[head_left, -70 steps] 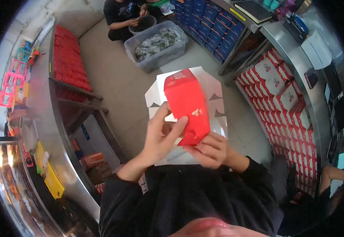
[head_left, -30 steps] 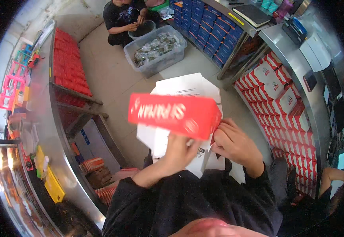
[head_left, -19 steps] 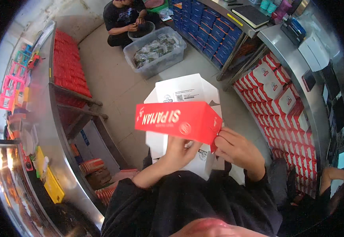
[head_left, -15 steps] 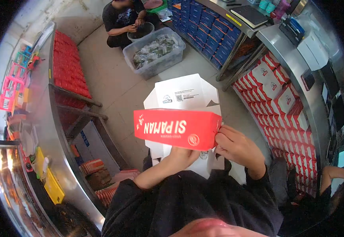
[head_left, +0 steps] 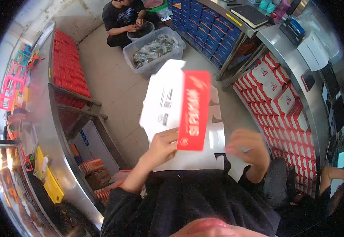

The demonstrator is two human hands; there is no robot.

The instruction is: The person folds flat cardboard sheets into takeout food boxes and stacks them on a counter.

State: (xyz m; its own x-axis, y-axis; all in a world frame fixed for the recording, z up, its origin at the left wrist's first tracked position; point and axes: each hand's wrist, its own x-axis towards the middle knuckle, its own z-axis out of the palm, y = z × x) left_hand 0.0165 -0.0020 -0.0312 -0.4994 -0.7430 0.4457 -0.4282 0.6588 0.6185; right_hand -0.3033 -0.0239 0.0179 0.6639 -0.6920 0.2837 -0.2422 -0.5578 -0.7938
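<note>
Red and white box [head_left: 194,104] is held up in front of the body, above flat white cardboard [head_left: 191,162]. Left hand [head_left: 162,148] has it alone, fingers closed at the near end of the red side; can't tell where the thumb sits. Right hand [head_left: 249,148] is off the box, fingers loosely curled, part open, nothing visible in it (motion blur, so fine detail is poor).

Likely risks: one-sided grip plus the white flap [head_left: 162,94] sticking out left could let the box twist or slip. Squeezing too hard at that end could crease the board. If the box dips, its edge could snag the cutouts in the cardboard below. Clear tub [head_left: 142,71] stands on the floor beyond.
</note>
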